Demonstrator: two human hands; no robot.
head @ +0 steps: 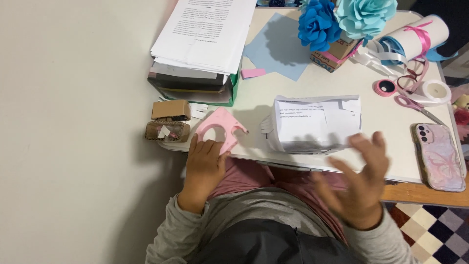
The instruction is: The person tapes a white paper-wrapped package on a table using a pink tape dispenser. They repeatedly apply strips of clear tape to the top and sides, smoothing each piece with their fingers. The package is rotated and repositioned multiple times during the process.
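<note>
Your left hand (205,164) rests on a pink paper cut-out (221,129) at the near edge of the white table (312,83), its fingers lying flat and together over the lower part of the piece, pressing it rather than pinching it. The cut-out is a flat, pale pink shape with a rounded hole through its middle and a small hooked tab jutting toward 3 o'clock; it hangs slightly over the table's front edge. Your right hand (359,183) hovers above your lap at 5 o'clock from the cut-out, blurred, fingers spread wide apart and holding nothing. Between your hands, at 3 o'clock from the pink piece, sits a folded bundle of printed white paper (315,124). At 9 o'clock from the cut-out lie two small cardboard pieces (168,121). A tall stack of printed sheets (202,34) rises at 12 o'clock, with a light blue sheet (281,46) beside it. Blue paper flowers (342,19) stand at the table's far edge, and a phone in a pink case (438,156) lies at the right end.
</note>
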